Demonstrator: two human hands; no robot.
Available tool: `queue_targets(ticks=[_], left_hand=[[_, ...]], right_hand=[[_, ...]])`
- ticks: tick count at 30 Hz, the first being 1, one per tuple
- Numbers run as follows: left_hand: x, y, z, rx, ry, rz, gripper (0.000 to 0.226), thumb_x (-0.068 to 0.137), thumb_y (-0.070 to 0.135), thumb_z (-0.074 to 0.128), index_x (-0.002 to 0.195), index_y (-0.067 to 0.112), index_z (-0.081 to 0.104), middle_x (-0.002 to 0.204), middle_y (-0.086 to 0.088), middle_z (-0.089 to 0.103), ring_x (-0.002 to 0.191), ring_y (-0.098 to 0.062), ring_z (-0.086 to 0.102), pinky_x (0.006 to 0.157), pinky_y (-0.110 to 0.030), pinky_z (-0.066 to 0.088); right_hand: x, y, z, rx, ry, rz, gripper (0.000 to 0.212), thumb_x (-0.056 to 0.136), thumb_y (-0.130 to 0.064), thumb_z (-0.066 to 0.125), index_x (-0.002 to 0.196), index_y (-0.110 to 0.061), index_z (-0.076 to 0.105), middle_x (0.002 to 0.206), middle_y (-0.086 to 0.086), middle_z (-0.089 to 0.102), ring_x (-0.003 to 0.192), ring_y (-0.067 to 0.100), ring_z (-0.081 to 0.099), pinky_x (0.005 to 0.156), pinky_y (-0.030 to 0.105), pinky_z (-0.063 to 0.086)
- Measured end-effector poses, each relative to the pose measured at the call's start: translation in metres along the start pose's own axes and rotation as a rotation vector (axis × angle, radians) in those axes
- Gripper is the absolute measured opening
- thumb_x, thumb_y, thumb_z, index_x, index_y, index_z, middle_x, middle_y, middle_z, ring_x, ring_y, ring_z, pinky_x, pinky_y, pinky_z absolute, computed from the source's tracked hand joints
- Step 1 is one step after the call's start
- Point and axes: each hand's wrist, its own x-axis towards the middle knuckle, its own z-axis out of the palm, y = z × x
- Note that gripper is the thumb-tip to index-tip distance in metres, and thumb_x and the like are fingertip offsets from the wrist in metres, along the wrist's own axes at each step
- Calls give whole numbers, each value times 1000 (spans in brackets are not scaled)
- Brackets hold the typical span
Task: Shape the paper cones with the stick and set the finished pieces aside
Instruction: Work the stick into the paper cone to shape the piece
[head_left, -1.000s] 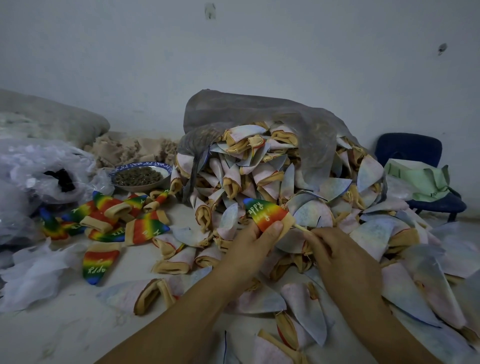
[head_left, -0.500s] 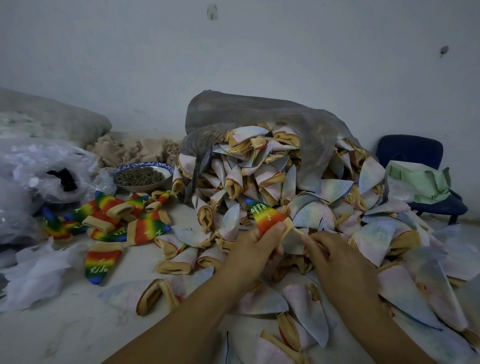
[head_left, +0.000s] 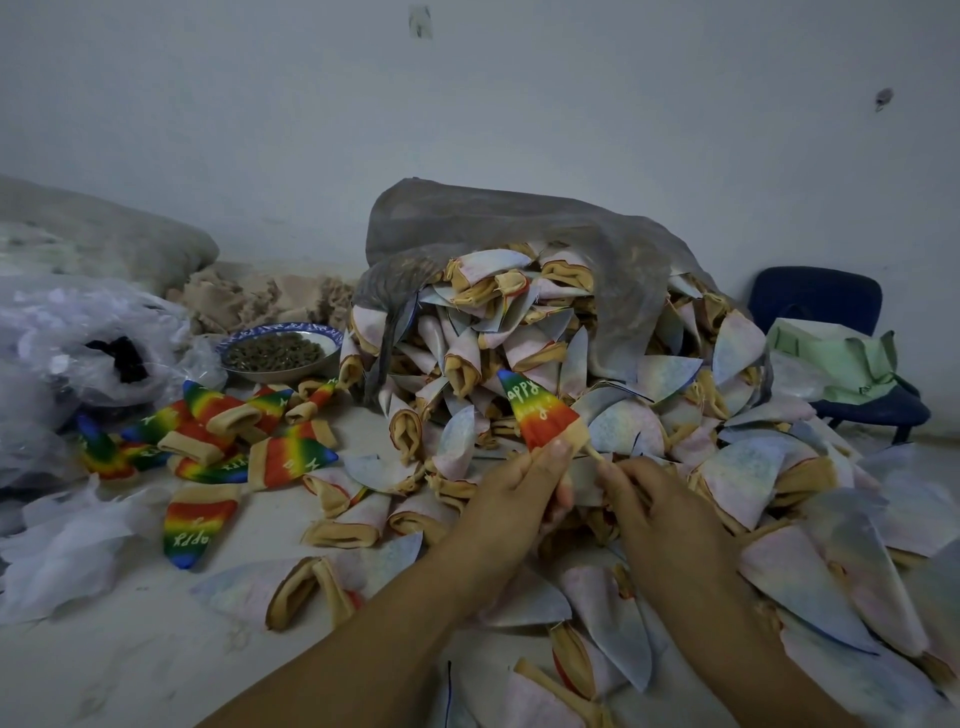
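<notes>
My left hand (head_left: 519, 486) pinches the wide end of a rainbow-coloured cone (head_left: 537, 410) whose blue tip points up and to the left. A thin wooden stick (head_left: 594, 452) runs into the cone's open end, and my right hand (head_left: 660, 512) grips its other end. Behind both hands rises a big heap of pale, inside-out cones (head_left: 545, 358) spilling from a grey bag (head_left: 519, 223). Several rainbow cones (head_left: 228, 431) lie together on the floor at the left.
A blue-rimmed bowl (head_left: 280, 353) of dark bits sits left of the heap. Crumpled clear plastic (head_left: 78, 338) and white paper scraps (head_left: 67, 545) lie at far left. A blue chair (head_left: 831, 312) carrying a green bag (head_left: 841, 364) stands at right. Loose pale cones cover the floor in front.
The rainbow cone has turned more upright, its blue tip rising, while both hands stayed at nearly the same place with the stick still inside it.
</notes>
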Motion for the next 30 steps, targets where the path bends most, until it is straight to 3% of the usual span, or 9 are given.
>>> queue_targets(ticks=[3, 7, 13, 17, 21, 24, 27, 30], left_hand=[[0, 1, 0, 202, 20, 22, 52, 91, 65, 33, 57, 31, 54, 53, 10, 50, 53, -3, 46, 55, -11, 39], [2, 1, 2, 465, 42, 72, 50, 102, 50, 31, 62, 29, 51, 52, 11, 53, 53, 1, 51, 58, -10, 39], [1, 3, 4, 670, 100, 238, 42, 105, 41, 26, 77, 21, 50, 70, -4, 57, 72, -23, 60, 75, -43, 50], [1, -1, 3, 591, 113, 192, 51, 94, 57, 18, 71, 25, 51, 69, -1, 58, 70, -16, 59, 76, -40, 50], [3, -11, -1, 403, 140, 81, 63, 90, 65, 23, 75, 18, 62, 72, 0, 63, 67, -6, 59, 69, -25, 49], [5, -15, -4, 304, 149, 86, 64, 89, 75, 31, 92, 22, 67, 90, 2, 67, 84, -4, 63, 77, -25, 52], [6, -11, -6, 119, 186, 62, 56, 80, 84, 38, 98, 37, 64, 99, 12, 68, 93, -2, 63, 78, -26, 50], [8, 0, -12, -100, 264, -22, 42, 74, 82, 43, 90, 52, 68, 93, 15, 72, 81, 4, 66, 75, -25, 50]], right_hand=[[-1, 1, 1, 26, -33, 11, 48, 85, -56, 31, 95, -22, 62, 73, -8, 56, 70, 18, 58, 61, 39, 49], [-3, 3, 5, 19, -46, 5, 38, 90, -49, 35, 97, -24, 63, 73, -6, 61, 65, 13, 58, 56, 35, 47], [-5, 1, 7, 99, -41, 1, 57, 80, -62, 23, 96, -24, 63, 76, -4, 65, 66, 12, 59, 58, 40, 50], [-6, -1, 7, 82, -26, -11, 60, 80, -63, 22, 99, -25, 64, 75, -5, 65, 66, 12, 58, 58, 38, 50], [-4, 0, 4, 18, 11, -84, 54, 84, -59, 26, 99, -25, 66, 78, -6, 66, 65, 9, 55, 55, 30, 46], [-2, 4, 0, 12, 71, -111, 46, 87, -51, 34, 97, -22, 68, 81, -6, 67, 67, 10, 56, 55, 24, 43], [-1, 10, -4, -32, 94, -166, 33, 94, -42, 44, 95, -20, 68, 83, -4, 67, 72, 14, 61, 61, 26, 47], [-2, 13, -5, -95, 133, -233, 23, 92, -32, 53, 93, -16, 70, 82, -2, 67, 71, 16, 62, 63, 25, 48]])
